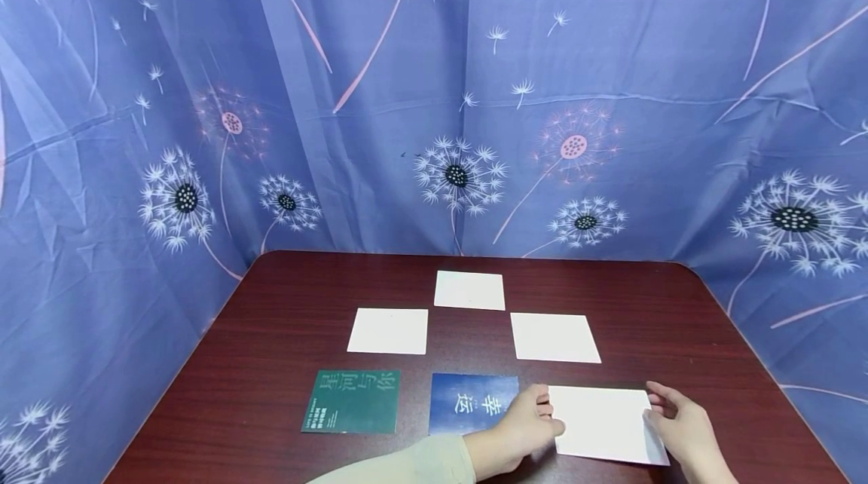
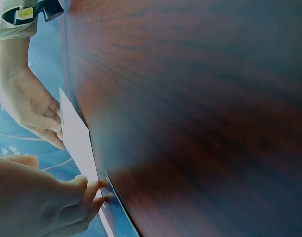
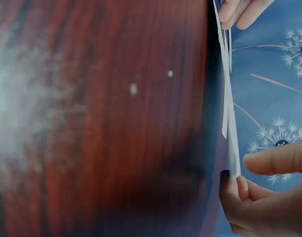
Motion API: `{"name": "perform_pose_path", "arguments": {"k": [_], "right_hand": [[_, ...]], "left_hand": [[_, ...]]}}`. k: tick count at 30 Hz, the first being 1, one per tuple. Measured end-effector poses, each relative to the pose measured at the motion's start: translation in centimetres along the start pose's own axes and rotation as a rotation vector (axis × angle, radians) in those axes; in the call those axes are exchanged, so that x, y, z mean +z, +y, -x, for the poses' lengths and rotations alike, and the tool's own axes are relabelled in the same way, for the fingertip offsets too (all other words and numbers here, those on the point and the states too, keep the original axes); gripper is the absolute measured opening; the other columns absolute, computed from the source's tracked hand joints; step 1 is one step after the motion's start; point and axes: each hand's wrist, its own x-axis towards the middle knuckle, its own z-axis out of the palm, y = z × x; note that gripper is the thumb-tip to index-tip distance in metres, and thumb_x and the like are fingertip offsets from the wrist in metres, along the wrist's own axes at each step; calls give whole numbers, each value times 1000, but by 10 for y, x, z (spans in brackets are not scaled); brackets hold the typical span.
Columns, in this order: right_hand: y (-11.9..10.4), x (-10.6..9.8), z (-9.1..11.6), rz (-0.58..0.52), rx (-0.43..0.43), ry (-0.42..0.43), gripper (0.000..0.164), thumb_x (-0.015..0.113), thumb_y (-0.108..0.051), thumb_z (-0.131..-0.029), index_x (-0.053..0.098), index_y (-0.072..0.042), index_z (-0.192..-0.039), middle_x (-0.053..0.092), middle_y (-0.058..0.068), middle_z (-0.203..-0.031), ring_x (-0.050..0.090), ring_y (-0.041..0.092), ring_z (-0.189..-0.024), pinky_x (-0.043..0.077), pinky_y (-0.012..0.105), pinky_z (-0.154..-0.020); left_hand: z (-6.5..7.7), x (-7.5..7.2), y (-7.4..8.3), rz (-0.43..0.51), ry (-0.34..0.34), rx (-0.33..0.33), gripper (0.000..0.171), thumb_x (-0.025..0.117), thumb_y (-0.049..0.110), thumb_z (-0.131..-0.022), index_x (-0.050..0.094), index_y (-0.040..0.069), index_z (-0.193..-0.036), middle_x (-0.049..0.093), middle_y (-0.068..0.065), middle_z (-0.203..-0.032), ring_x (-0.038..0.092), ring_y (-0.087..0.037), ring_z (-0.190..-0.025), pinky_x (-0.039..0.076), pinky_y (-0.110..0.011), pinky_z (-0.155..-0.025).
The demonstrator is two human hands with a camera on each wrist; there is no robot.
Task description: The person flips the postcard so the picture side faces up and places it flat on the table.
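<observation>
A blank white card (image 1: 603,424) is held at the front right, a little above the table in the left wrist view. My left hand (image 1: 525,424) pinches its left edge, with the thumb on the white face. At the opposite edge my right hand (image 1: 685,427) grips it, fingers behind and thumb in front. Seen from the right wrist, the card (image 3: 231,108) appears almost edge-on between both hands. Just left of it lies a blue card (image 1: 461,401) with white characters, partly covered by my left hand. A green card (image 1: 353,401) with printed text lies farther left.
Three blank white cards lie farther back on the dark red wooden table (image 1: 271,333): one at left (image 1: 388,331), one at the rear middle (image 1: 469,290), one at right (image 1: 554,338). A blue dandelion-print curtain (image 1: 380,190) hangs around the back and sides.
</observation>
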Motion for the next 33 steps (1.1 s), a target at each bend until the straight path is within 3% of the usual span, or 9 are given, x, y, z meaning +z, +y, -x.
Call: {"name": "perform_pose_path", "arguments": {"k": [9, 14, 22, 25, 30, 33], "right_hand": [[3, -2, 3, -45, 34, 87, 37, 59, 6, -84, 59, 12, -119, 69, 6, -87, 50, -9, -69, 45, 13, -61], [6, -2, 0, -135, 67, 81, 38, 59, 5, -86, 55, 15, -123, 68, -2, -83, 53, -8, -70, 47, 12, -62], [12, 1, -3, -272, 63, 130, 28, 58, 8, -87, 63, 11, -114, 64, -17, -76, 54, -9, -73, 47, 10, -64], [14, 1, -2, -332, 59, 133, 25, 58, 9, -86, 69, -5, -104, 63, -19, -74, 54, -10, -73, 47, 9, -64], [16, 0, -1, -510, 65, 121, 50, 56, 12, -86, 65, -36, -77, 64, -19, -73, 56, -10, -72, 47, 7, -64], [14, 1, -1, -600, 102, 108, 53, 54, 12, -87, 64, -38, -73, 65, -17, -72, 57, -9, -72, 47, 7, -66]], "left_hand": [[-1, 1, -1, -6, 15, 14, 62, 55, -14, -70, 42, -14, -130, 52, -20, -120, 55, -35, -109, 48, -41, -95], [-4, 1, -3, -22, 31, 13, 61, 56, -13, -70, 43, -12, -130, 52, -16, -119, 56, -30, -104, 50, -40, -92], [-5, 1, -3, -16, 40, 15, 57, 55, -13, -70, 46, -14, -126, 53, -12, -107, 56, -23, -94, 53, -35, -84], [-4, 2, -3, 1, 52, 21, 56, 54, -14, -70, 47, -14, -125, 54, -11, -102, 57, -22, -91, 53, -34, -82], [-4, 3, 0, 31, 91, 56, 50, 53, -17, -70, 51, -14, -120, 55, -9, -92, 56, -15, -81, 53, -27, -72], [-5, 3, 1, 38, 103, 69, 43, 53, -17, -72, 55, -12, -114, 54, -7, -89, 53, -11, -76, 49, -21, -68]]}}
